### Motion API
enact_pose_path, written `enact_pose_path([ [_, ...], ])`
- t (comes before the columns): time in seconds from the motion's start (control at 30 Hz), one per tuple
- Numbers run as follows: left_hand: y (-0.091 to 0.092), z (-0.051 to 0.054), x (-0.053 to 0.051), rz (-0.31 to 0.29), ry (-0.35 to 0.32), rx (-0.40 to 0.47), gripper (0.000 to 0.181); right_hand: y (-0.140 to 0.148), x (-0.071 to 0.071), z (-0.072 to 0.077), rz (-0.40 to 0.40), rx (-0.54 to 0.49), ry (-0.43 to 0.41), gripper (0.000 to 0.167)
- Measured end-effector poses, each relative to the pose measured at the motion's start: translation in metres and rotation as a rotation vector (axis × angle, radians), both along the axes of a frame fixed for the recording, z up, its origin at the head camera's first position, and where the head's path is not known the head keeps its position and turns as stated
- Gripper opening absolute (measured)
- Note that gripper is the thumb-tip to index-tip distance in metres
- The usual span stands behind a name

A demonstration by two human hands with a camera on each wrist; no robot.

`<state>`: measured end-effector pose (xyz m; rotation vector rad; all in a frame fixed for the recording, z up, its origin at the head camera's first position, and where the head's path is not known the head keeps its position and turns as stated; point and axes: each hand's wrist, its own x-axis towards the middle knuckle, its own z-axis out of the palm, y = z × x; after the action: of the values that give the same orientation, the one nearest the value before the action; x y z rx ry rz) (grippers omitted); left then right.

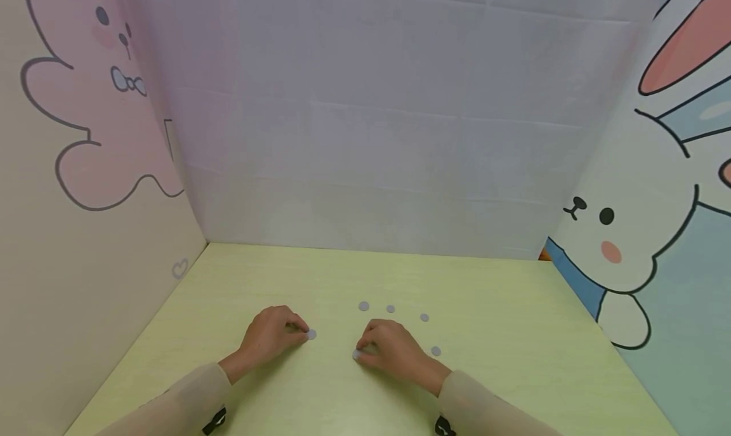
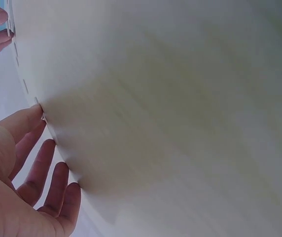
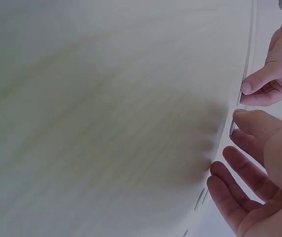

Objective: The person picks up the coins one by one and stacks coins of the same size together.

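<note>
- The left hand (image 1: 270, 333) pinches one small, flat, round grey disc (image 1: 312, 334) at the smooth pale-yellow bench (image 1: 320, 398).
- The right hand (image 1: 395, 355) has its grip closed on a second grey disc (image 1: 356, 355).
- Light fingertip pressure on the edges seems best, without brushing the loose grey disc (image 1: 436, 351) nearby.

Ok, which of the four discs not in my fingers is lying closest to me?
The disc just beside your right hand, near the wrist. The other three discs lie farther away from you.
</note>
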<state>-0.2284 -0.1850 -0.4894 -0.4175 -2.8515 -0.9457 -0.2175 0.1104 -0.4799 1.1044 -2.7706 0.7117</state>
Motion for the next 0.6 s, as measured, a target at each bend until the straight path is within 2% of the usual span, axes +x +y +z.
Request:
enact_pose_path([
  [0.23,0.000,-0.001,0.000,0.004,0.017,-0.016,0.012,-0.018,-0.008,0.000,0.002,-0.009,0.028,0.008],
  [0.6,0.000,0.000,0.000,0.019,-0.001,-0.027,0.010,-0.046,-0.025,-0.006,-0.021,0.020,0.037,0.011],
])
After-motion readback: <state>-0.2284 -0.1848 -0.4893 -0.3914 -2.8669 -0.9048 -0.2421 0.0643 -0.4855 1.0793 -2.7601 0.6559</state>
